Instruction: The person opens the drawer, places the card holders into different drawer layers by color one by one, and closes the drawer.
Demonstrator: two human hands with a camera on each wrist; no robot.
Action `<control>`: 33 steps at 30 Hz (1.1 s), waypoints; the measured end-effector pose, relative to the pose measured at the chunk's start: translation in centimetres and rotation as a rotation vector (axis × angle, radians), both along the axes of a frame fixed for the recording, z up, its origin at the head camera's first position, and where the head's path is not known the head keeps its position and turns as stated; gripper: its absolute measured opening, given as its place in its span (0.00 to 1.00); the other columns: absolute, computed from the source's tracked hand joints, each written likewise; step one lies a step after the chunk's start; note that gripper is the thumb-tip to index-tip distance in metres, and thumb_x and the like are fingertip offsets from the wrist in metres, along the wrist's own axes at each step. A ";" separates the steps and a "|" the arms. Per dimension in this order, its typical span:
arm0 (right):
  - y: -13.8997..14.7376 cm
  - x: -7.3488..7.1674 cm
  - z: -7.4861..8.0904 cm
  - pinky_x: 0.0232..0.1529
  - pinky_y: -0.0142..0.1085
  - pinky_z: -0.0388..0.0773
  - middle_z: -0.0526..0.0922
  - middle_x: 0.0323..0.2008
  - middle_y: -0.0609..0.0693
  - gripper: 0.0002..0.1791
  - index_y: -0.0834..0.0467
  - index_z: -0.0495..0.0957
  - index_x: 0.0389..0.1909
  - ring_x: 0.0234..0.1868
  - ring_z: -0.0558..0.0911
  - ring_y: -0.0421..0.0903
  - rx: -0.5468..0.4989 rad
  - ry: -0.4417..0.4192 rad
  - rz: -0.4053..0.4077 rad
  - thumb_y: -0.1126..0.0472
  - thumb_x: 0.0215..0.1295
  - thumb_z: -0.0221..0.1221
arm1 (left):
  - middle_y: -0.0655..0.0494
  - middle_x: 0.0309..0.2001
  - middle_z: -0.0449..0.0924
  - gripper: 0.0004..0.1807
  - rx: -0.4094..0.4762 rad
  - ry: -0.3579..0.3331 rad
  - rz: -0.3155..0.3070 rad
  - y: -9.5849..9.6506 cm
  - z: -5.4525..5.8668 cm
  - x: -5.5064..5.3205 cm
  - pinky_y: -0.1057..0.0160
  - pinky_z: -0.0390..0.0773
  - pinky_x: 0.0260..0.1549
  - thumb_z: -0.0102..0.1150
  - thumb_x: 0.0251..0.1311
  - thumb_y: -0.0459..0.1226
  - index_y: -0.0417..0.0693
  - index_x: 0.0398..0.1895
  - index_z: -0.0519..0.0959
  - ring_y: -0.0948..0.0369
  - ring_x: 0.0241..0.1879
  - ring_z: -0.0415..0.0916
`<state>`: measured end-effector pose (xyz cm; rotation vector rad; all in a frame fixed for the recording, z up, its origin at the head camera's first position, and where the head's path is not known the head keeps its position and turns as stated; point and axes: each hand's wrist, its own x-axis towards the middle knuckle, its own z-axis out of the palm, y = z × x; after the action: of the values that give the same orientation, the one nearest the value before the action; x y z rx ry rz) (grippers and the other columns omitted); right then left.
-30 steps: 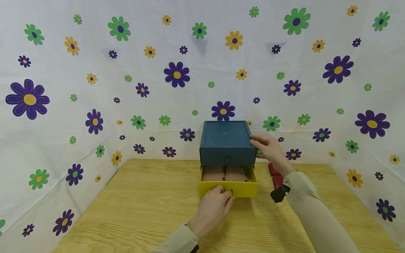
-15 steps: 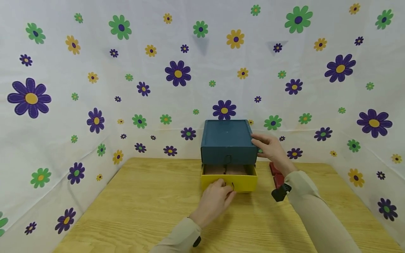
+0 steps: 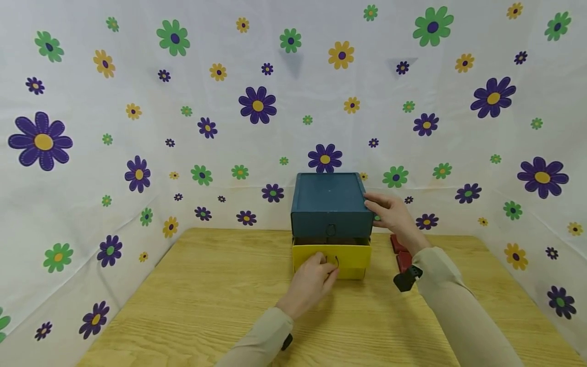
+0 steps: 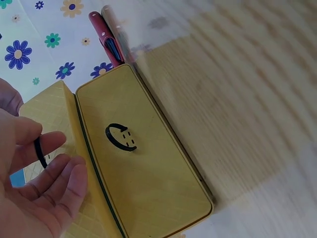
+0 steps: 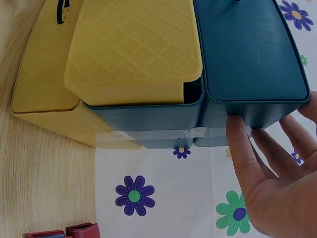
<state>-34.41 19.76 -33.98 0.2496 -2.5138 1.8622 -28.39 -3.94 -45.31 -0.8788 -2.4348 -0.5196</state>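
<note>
A stack of drawers stands at the back of the table, with a blue drawer box point(image 3: 327, 192) on top. Below it, a yellow drawer point(image 3: 355, 255) with a quilted front sticks out of its blue casing point(image 5: 153, 121). My left hand point(image 3: 308, 284) pinches the black loop handle point(image 4: 39, 151) of this drawer between thumb and fingers. Its contents are now almost wholly hidden. Under it sits another yellow drawer point(image 4: 163, 173) with its own black loop handle point(image 4: 116, 139). My right hand point(image 3: 392, 216) rests its extended fingers point(image 5: 240, 148) against the blue box's right side.
Two dark red cases point(image 3: 403, 261) lie on the wooden table point(image 3: 220, 285) to the right of the stack, near my right forearm. A white cloth with printed flowers point(image 3: 258, 105) hangs behind and on both sides.
My left hand has moved forward with the handle, and the yellow drawer has slid inward. The brown packets seen inside it earlier have gone out of sight. My right hand has stayed in place.
</note>
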 end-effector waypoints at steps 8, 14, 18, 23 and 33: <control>0.3 0.0 -0.1 0.62 0.53 0.72 0.62 0.73 0.56 0.29 0.53 0.64 0.73 0.67 0.71 0.61 -0.008 0.012 0.009 0.49 0.75 0.52 | 0.57 0.30 0.75 0.10 0.012 0.022 0.011 0.4 -0.2 -0.7 0.75 0.68 0.26 0.59 0.67 0.40 0.48 0.35 0.88 0.67 0.25 0.64; 0.2 -0.1 -0.4 0.63 0.55 0.71 0.63 0.73 0.56 0.29 0.53 0.64 0.73 0.67 0.71 0.61 -0.030 0.009 0.018 0.50 0.75 0.52 | 0.58 0.32 0.78 0.11 0.034 -0.059 0.033 0.5 0.0 -1.0 0.75 0.71 0.26 0.57 0.68 0.41 0.48 0.37 0.88 0.69 0.26 0.68; 0.2 -0.1 -0.4 0.63 0.53 0.71 0.63 0.73 0.56 0.29 0.53 0.64 0.73 0.67 0.71 0.61 -0.025 0.011 0.018 0.50 0.75 0.52 | 0.58 0.33 0.79 0.12 0.067 -0.130 0.035 0.6 0.4 -1.3 0.75 0.73 0.27 0.56 0.69 0.40 0.47 0.38 0.88 0.69 0.27 0.70; 0.1 -0.2 -0.4 0.62 0.52 0.72 0.63 0.73 0.56 0.29 0.53 0.64 0.73 0.67 0.72 0.60 -0.020 0.014 0.016 0.49 0.75 0.52 | 0.58 0.31 0.78 0.12 0.082 -0.156 0.051 0.6 0.6 -1.8 0.75 0.72 0.26 0.56 0.69 0.40 0.46 0.37 0.88 0.68 0.26 0.68; 0.2 -0.3 -0.4 0.60 0.52 0.73 0.63 0.73 0.56 0.28 0.53 0.64 0.72 0.67 0.72 0.61 -0.034 0.021 0.020 0.51 0.75 0.52 | 0.57 0.32 0.79 0.11 0.114 -0.157 0.035 0.7 0.8 -2.4 0.75 0.72 0.25 0.57 0.69 0.39 0.46 0.37 0.88 0.69 0.25 0.69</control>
<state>-34.76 20.00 -34.34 0.2936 -2.4724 1.8976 -30.74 -3.29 -44.54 -0.7725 -2.5269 -0.7322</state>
